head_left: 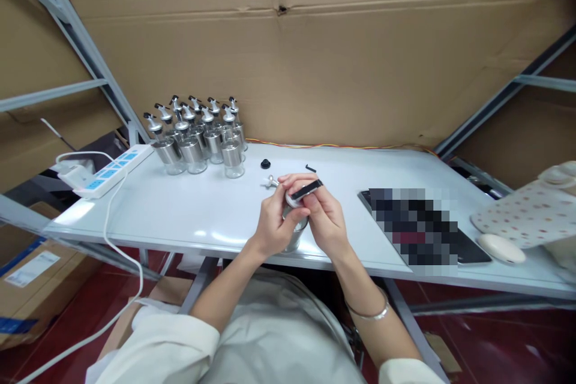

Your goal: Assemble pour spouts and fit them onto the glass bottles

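Close to the table's front edge, my left hand (273,223) and my right hand (329,219) meet with fingers closed round a small silver-and-white part with a black strip (306,190). Fingers cover much of it, so its exact kind is unclear. Directly below stands a glass bottle (294,239), partly hidden by my hands; whether the part touches its mouth I cannot tell. Just beyond my left fingers lies a small silver pour spout (270,182). Farther back are a black stopper (265,164) and a thin black bent piece (310,168).
Several glass oil bottles with steel sleeves (193,149) and pour spouts stand at the back left. A power strip (114,171) with a white cable lies at the left edge. Right are a tablet (470,255), a white oval case (501,248) and a spotted pouch (517,213).
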`<state>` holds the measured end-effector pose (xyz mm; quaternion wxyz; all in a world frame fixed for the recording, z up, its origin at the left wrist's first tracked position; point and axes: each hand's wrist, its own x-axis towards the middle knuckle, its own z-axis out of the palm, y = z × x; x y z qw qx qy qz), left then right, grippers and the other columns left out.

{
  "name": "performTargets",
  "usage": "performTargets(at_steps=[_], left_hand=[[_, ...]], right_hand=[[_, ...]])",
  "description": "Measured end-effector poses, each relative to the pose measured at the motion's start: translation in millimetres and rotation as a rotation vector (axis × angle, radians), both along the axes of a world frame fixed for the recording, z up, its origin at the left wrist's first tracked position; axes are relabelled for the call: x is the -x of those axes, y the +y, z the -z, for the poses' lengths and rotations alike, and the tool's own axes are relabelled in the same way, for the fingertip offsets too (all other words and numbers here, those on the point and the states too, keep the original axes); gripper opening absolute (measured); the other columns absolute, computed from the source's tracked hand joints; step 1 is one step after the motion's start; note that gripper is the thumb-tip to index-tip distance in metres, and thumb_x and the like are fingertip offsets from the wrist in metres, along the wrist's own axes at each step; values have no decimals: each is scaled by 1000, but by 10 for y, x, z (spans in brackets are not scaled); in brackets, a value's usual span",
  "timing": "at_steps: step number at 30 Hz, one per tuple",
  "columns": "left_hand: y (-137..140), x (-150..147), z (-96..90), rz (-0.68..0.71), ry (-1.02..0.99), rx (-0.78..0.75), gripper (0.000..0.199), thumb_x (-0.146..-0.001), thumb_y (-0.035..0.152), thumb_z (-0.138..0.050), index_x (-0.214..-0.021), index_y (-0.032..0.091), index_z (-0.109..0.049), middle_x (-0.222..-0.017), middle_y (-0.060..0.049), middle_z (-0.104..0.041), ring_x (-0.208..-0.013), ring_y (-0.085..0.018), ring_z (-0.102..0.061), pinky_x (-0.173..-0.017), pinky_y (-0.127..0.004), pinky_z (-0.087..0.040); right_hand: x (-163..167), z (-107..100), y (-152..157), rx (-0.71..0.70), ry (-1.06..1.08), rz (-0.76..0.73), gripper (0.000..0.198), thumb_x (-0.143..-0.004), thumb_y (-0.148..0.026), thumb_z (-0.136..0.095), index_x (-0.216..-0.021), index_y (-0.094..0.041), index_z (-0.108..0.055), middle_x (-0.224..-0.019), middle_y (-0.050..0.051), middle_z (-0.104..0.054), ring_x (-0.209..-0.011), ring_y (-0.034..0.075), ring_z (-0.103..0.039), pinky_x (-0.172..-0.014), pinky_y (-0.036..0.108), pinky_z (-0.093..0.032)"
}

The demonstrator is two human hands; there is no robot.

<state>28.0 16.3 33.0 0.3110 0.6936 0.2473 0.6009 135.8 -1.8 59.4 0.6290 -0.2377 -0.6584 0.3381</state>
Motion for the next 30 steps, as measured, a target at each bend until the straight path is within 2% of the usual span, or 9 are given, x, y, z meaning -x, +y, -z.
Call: performTargets(at_steps=[2,6,14,16,22,26,30], left_hand=[[-12,-4,-12,6,-5,5,44,-83,57,-52,-104,18,-57,-83,-4,-63,-71,-17,-57,-68,-28,-46],[-16,-19,-16,0,-12,58,48,-80,62,-54,-97,18,-60,-75,-3,-60,-65,-15,-53,-63,-27,-45],[17,-84,-15,16,-131,137,52,-77,61,-58,-107,18,-63,-81,-4,-66,-71,-16,-58,-66,-26,-48],[16,-86,-8,30,-144,147,53,-77,60,-59,-110,18,-63,-86,-5,-67,-75,-17,-61,-70,-27,-50],[31,-67,35,91,-135,170,61,-79,59,-58,-124,19,-57,-116,-10,-66,-105,-25,-61,-91,-34,-49],[34,-63,38,90,-129,166,57,-80,59,-56,-120,19,-59,-117,-9,-66,-107,-24,-61,-94,-33,-48],[26,-68,0,85,-120,171,58,-79,60,-57,-120,19,-58,-114,-9,-67,-104,-23,-62,-90,-31,-49]], right_hand=[[6,18,-14,-4,10,25,25,-94,-41,-42,-88,-27,-62,-101,6,-59,-109,24,-56,-99,43,-43],[7,14,-23,8,3,55,27,-93,-42,-42,-86,-26,-62,-98,6,-61,-108,25,-56,-98,43,-43],[13,-121,24,113,-16,44,29,-93,-45,-43,-87,-24,-62,-96,6,-62,-98,22,-58,-89,37,-46],[22,-143,24,155,-6,46,32,-91,-49,-44,-85,-23,-62,-93,5,-62,-96,22,-59,-86,35,-48],[64,-149,17,293,102,52,36,-85,-57,-50,-80,-23,-59,-87,5,-65,-93,21,-61,-82,34,-51],[80,-160,3,371,181,56,35,-84,-55,-52,-77,-22,-59,-88,5,-66,-93,22,-62,-82,35,-52],[87,-182,-17,445,266,68,31,-83,-51,-54,-77,-21,-61,-86,6,-67,-91,22,-63,-80,34,-52]])
